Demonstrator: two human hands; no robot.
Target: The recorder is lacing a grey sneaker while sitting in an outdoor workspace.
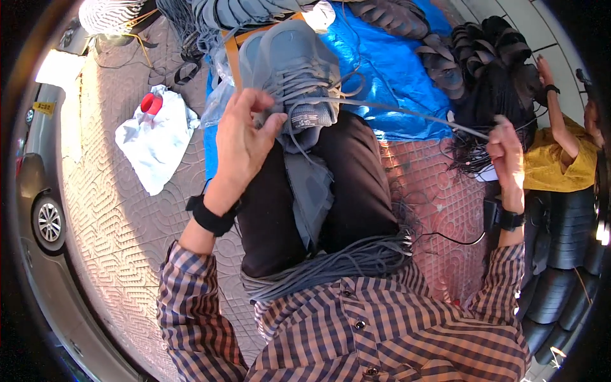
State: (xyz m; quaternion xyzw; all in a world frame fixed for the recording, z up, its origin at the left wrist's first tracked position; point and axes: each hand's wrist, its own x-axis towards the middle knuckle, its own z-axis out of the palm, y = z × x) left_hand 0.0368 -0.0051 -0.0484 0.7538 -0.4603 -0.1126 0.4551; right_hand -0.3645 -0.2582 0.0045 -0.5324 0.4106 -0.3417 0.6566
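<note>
A grey lace-up shoe [305,70] rests toe-away above my knees, with another grey shoe close against its left. A grey shoelace [407,112] runs taut from its eyelets out to the right. My right hand [506,153] is pinched on the lace's far part, well away from the shoe. Beside the shoe's left edge, near its collar, my left hand [245,137] has curled fingers and a bent thumb. What lies between them cannot be made out. Between my thighs is a grey shoe-like piece [312,197]. A bundle of grey laces [337,264] lies across my lap.
A blue sheet [394,95] spreads beyond my knees, with dark shoe parts [439,63] at its right. A white bag [156,140] with a red ring [151,104] lies left. Another person's hand [545,70] is at the right. A parked car [48,216] stands far left.
</note>
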